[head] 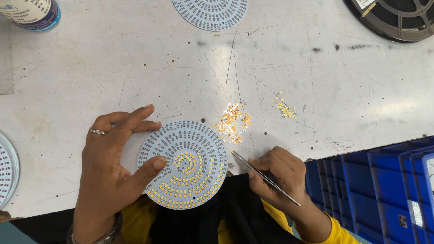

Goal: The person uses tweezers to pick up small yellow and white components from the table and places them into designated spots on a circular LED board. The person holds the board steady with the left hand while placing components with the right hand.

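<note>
— Fingers (135, 118) of the left hand (108, 167) spread around the round LED board (183, 165), thumb pressed on it at nine o'clock.

— And the right hand (278, 178)?

— Pinching tweezers (264, 177), tips at the board's three o'clock. Seems mid-population; next likely needs a chip from the loose pile (233, 123) at one o'clock.
</note>
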